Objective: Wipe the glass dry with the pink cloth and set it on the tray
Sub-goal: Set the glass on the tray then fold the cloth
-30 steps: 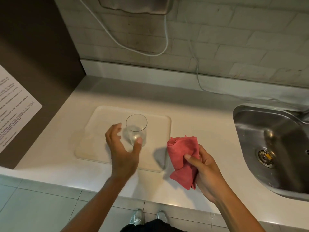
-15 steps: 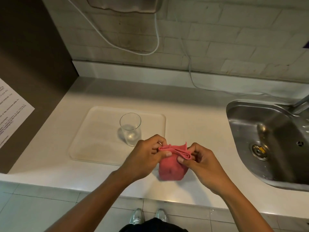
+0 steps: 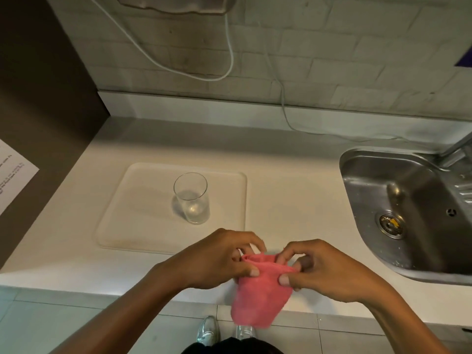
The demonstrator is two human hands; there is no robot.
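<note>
Since half a second ago the pink cloth (image 3: 260, 295) has come nearer to the person, so that its lower part now hangs past the near edge of the desk (image 3: 293, 200) instead of lying over the top; a second ago the left hand (image 3: 217, 261) was at the glass (image 3: 192, 200), and it has since left it and joined the right hand (image 3: 329, 272) on the cloth.

Both hands now pinch the folded top edge of the cloth, the left hand closed on its left corner with thumb and fingers, the right hand closed on its right corner in the same way. The cloth droops from that edge in a loose pouch over the front of the desk, above the tiled floor (image 3: 51, 323) and the tips of two shoes (image 3: 208, 330).

The glass stands upright and alone on the pale tray (image 3: 143, 200), right of the tray's middle, touched by neither hand. The tray lies flat on the desk, left of centre, with its near right corner just beyond the left hand.

At the far right a steel sink (image 3: 408, 213) is let into the desk, well apart from the tray. A white cable (image 3: 229, 47) loops down the brick wall (image 3: 332, 47) behind. A printed sheet (image 3: 12, 175) shows on the dark panel at the left.
</note>
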